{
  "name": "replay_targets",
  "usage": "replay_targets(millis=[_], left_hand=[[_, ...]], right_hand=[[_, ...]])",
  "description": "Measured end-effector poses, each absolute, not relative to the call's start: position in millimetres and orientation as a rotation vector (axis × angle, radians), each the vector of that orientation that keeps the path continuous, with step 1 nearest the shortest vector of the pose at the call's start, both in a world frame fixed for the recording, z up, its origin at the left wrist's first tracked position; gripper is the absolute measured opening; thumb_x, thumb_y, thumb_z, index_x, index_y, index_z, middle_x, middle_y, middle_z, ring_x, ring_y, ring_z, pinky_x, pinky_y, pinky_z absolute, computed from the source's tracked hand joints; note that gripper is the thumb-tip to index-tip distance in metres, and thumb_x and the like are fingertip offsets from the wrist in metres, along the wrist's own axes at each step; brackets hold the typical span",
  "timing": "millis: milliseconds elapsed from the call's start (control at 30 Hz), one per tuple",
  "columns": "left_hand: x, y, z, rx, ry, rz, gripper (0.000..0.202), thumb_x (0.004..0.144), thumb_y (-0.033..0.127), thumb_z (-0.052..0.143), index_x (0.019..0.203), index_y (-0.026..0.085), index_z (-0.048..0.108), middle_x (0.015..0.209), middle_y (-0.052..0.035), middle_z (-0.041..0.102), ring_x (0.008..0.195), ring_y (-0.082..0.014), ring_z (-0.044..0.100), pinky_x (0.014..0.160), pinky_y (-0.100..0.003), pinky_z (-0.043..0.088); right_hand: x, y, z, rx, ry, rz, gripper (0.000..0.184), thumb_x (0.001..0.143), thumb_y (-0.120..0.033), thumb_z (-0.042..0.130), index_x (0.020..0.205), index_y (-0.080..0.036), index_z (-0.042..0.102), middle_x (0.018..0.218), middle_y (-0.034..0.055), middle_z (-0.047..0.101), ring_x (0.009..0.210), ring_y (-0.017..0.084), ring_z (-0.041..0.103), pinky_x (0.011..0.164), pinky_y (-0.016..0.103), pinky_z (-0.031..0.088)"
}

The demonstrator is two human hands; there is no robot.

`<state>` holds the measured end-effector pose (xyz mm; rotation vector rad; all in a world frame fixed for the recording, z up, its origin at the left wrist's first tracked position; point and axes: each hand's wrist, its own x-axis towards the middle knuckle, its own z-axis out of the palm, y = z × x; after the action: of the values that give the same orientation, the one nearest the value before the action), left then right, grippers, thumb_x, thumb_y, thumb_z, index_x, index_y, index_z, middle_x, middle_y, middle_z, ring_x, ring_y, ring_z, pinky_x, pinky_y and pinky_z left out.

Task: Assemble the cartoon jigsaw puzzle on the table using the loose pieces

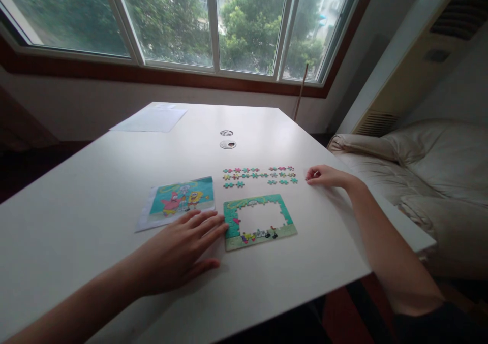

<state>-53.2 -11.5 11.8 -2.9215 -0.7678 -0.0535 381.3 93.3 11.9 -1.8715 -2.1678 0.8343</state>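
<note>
My left hand point(183, 250) lies flat with its fingers stretched out; the fingertips touch the left edge of a partly assembled jigsaw puzzle point(232, 238). The puzzle's border is joined in a ring around a bare middle. Under those fingers' upper side is a picture sheet point(181, 199) with cartoon characters. Beyond the puzzle, loose puzzle pieces point(244, 176) lie in three rows, split into two groups. To the right of these rows, my right hand point(322, 175) rests at the table with its fingers pinched on what looks like a puzzle piece, mostly hidden by the fingertips.
The white table point(95, 181) has angled corners. Two round cable-hole covers point(227, 144) sit in its top, and white paper point(152, 120) lies at the far left. A pale sofa point(438, 166) stands on the right, with a window point(247, 29) behind the table.
</note>
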Motion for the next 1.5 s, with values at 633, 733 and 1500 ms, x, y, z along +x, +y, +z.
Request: replay_targets(millis=[633, 733, 1500], left_hand=[[-52.1, -10.9, 13.1, -2.941, -0.769, -0.089, 0.046, 0.089, 0.046, 0.039, 0.127, 0.021, 0.043, 0.129, -0.0084, 0.048, 0.116, -0.0278, 0.044, 0.096, -0.043, 0.035], [-51.8, -10.9, 13.4, -2.943, -0.768, -0.073, 0.047, 0.089, 0.046, 0.038, 0.128, 0.021, 0.042, 0.129, -0.0084, 0.047, 0.116, -0.0277, 0.044, 0.095, -0.043, 0.036], [-50.5, -11.4, 17.4, -2.973, -0.770, -0.056, 0.046, 0.089, 0.046, 0.037, 0.127, 0.020, 0.042, 0.129, -0.0087, 0.048, 0.115, -0.0274, 0.045, 0.095, -0.042, 0.036]], right_hand=[[378.0, 92.9, 17.7, -1.984, -2.056, 0.898, 0.037, 0.057, -0.041, 0.068, 0.080, -0.013, 0.062, 0.066, 0.0033, 0.059, 0.052, 0.011, 0.047, 0.046, 0.022, 0.035], [377.0, 91.6, 19.6, -2.028, -2.059, 0.918, 0.035, 0.058, -0.044, 0.066, 0.076, -0.014, 0.063, 0.064, 0.0032, 0.060, 0.047, 0.009, 0.044, 0.043, 0.022, 0.032], [269.8, 52.0, 40.0, -1.083, -2.396, 1.138, 0.024, 0.078, -0.031, 0.055, 0.095, -0.019, 0.067, 0.090, 0.0037, 0.066, 0.078, 0.012, 0.058, 0.065, 0.022, 0.044]])
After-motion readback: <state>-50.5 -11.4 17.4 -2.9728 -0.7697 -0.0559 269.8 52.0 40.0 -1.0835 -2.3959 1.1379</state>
